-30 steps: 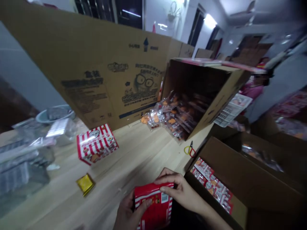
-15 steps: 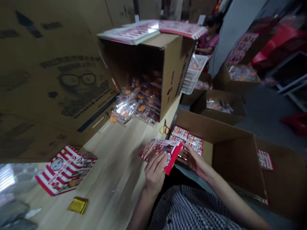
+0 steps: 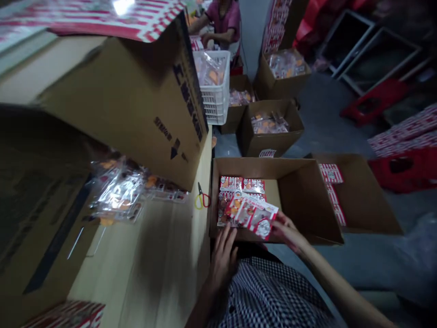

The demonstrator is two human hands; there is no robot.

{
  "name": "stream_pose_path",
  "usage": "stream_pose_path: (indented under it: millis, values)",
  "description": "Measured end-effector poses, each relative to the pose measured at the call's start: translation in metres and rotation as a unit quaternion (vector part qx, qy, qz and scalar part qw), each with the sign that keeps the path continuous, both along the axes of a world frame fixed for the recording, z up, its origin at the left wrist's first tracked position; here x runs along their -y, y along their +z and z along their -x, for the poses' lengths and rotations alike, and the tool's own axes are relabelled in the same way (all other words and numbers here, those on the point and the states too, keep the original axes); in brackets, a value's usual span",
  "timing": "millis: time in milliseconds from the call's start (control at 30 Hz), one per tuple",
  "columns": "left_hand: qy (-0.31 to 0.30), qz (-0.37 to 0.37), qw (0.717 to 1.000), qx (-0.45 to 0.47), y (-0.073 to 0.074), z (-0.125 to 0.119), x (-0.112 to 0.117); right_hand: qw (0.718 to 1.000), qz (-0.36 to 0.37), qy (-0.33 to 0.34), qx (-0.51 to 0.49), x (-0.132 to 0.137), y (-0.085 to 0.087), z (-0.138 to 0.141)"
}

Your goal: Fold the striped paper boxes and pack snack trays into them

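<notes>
Both my hands hold a red-and-white striped snack box (image 3: 251,215) over the near edge of an open cardboard carton (image 3: 307,200) on the floor. My left hand (image 3: 223,255) supports the box's left end from below. My right hand (image 3: 287,233) grips its right end. Inside the carton, several matching striped boxes (image 3: 239,186) lie flat against the left wall. The carton's right half shows bare cardboard.
A wooden table (image 3: 153,255) lies to the left with yellow-handled scissors (image 3: 201,198) near its edge. A large tipped carton (image 3: 129,109) spills clear snack packets (image 3: 119,191). More cartons (image 3: 269,130), a white basket (image 3: 213,89) and a seated person (image 3: 221,20) lie beyond.
My view has swung right and down, from the table to the floor carton. The striped box has moved right with both hands, from above the table edge to over the carton.
</notes>
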State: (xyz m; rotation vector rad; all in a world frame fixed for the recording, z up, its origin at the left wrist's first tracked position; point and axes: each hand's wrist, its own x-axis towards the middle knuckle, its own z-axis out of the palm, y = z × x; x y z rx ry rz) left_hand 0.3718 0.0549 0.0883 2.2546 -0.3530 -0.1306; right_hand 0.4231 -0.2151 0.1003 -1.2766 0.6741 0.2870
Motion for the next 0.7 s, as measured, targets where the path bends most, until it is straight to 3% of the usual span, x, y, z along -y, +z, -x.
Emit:
stream_pose_path:
  millis: [100,167,300,400,533,700]
  values:
    - [0.078,0.023,0.991,-0.109,-0.012,-0.011,-0.014,0.992,0.095,-0.083,-0.001,0.068,-0.040,-0.038]
    - [0.125,0.038,0.979,-0.153,-0.021,-0.025,-0.021,0.984,0.139,-0.114,-0.003,0.099,-0.072,-0.072]
    - [0.152,0.045,0.972,-0.173,-0.038,-0.058,-0.024,0.978,0.169,-0.116,-0.039,0.119,-0.140,-0.145]
    - [0.182,0.039,0.965,-0.185,-0.040,-0.074,-0.019,0.979,0.170,-0.093,-0.063,0.118,-0.177,-0.185]
    - [0.204,0.030,0.956,-0.211,-0.033,-0.077,-0.014,0.980,0.172,-0.062,-0.074,0.114,-0.197,-0.208]
    - [0.250,0.002,0.948,-0.195,-0.026,-0.060,-0.020,0.982,0.167,-0.039,-0.080,0.089,-0.176,-0.196]
